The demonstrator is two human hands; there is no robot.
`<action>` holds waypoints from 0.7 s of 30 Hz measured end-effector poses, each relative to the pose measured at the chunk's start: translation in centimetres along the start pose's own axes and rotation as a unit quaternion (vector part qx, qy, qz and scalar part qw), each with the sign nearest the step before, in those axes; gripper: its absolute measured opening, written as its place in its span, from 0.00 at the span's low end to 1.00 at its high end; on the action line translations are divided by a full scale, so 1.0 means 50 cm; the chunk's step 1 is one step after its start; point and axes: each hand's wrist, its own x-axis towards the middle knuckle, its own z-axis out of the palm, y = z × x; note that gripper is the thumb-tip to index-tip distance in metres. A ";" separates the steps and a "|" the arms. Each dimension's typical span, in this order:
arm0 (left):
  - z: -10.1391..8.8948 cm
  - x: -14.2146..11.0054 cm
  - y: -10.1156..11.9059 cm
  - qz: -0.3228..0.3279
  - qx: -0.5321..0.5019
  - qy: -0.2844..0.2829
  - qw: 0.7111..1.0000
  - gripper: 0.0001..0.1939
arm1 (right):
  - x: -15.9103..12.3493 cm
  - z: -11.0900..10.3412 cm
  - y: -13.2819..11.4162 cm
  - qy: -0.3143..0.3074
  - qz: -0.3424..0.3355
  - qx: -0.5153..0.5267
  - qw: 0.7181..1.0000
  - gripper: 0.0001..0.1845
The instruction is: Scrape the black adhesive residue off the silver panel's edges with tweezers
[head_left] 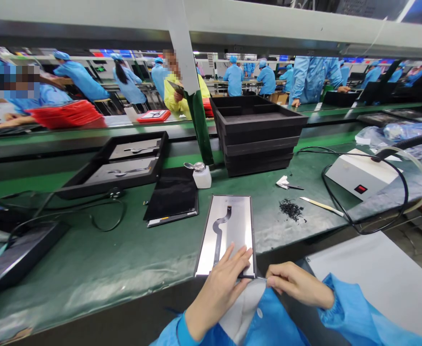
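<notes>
A flat silvery panel point(232, 226) with a dark winding flex strip lies lengthwise at the near edge of the green bench mat. My left hand point(221, 283) rests flat on its near end, fingers stretched out and pressing it down. My right hand point(295, 283) is closed in a pinch at the panel's near right corner, on a thin dark tool or strip I cannot make out. Both sleeves are light blue.
A dark panel point(173, 194) and a small white dispenser bottle point(200, 175) lie behind the silvery one. Stacked black trays point(257, 137) stand at the back, an open black tray point(120, 163) to the left. A white box with cables point(360, 175), black scraps point(292, 209) and a blade tool point(320, 205) sit right. Co-workers in blue stand beyond.
</notes>
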 end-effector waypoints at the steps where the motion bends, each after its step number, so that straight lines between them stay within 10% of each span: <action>1: 0.000 0.000 0.000 0.002 0.001 0.001 1.000 0.19 | 0.001 -0.001 0.002 0.001 -0.002 -0.001 1.000 0.22; 21: 0.004 0.006 0.004 0.005 -0.005 0.026 1.000 0.18 | -0.013 0.020 -0.003 0.039 0.027 0.000 0.999 0.24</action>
